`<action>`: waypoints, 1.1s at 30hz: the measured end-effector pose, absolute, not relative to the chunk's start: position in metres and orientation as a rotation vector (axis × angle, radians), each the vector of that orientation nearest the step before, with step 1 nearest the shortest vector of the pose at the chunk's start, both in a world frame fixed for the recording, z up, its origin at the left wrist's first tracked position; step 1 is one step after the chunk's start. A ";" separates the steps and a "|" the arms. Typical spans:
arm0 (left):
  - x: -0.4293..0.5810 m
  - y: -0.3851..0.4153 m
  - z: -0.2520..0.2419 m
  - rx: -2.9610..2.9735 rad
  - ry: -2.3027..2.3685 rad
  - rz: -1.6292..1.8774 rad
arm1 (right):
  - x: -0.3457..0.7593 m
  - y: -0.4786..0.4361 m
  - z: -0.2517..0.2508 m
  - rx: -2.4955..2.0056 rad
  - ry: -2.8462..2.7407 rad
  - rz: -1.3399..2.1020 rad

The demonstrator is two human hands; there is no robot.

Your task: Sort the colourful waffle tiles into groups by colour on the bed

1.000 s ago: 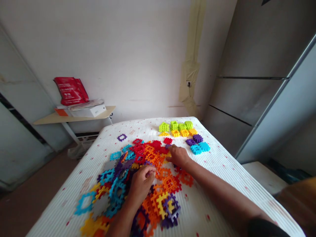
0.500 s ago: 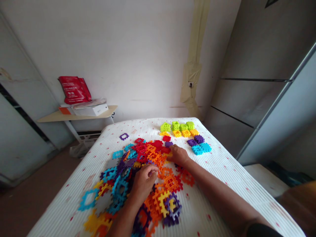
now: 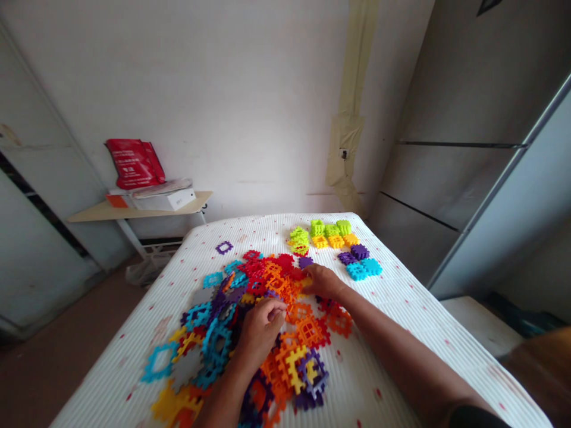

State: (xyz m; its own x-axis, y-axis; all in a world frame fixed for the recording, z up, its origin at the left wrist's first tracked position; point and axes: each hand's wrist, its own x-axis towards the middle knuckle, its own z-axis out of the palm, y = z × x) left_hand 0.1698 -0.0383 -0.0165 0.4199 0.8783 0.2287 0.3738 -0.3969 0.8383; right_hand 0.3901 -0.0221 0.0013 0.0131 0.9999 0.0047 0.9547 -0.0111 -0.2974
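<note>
A big heap of flat interlocking plastic tiles (image 3: 250,321) in orange, red, blue, purple and yellow covers the middle of a white ribbed bed (image 3: 401,309). My left hand (image 3: 261,330) rests curled on the heap, its fingertips pinched together on the tiles. Farther back, my right hand (image 3: 323,280) lies on the heap's far edge with fingers bent onto red and orange tiles, just short of a small purple tile (image 3: 306,261). What either hand grips is hidden.
Sorted tile groups lie at the bed's far right: green (image 3: 328,228), yellow (image 3: 334,241), purple (image 3: 352,254) and blue (image 3: 363,268). A lone purple tile (image 3: 223,247) sits far left. A shelf (image 3: 134,209) with a white box and red bag stands by the wall. Grey cabinet fronts line the right.
The red tile beyond my right hand has shifted toward the green and yellow group, whose leftmost green tiles now look tilted. Both hands stay almost in place.
</note>
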 end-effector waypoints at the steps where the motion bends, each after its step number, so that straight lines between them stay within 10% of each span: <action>1: 0.170 -0.038 -0.016 1.955 1.060 0.892 | 0.390 -0.022 0.002 -2.071 -2.043 0.312; 33: 0.168 -0.040 -0.004 1.131 1.011 1.039 | 0.358 -0.060 0.044 -1.132 -2.208 0.425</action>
State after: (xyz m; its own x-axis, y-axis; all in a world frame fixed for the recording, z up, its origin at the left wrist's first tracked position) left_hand 0.1676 -0.0396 -0.0042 0.2139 0.9726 -0.0908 -0.1169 0.1178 0.9861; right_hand 0.3579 -0.0604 0.0445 -0.4452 0.8129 0.3753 0.6156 0.5823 -0.5310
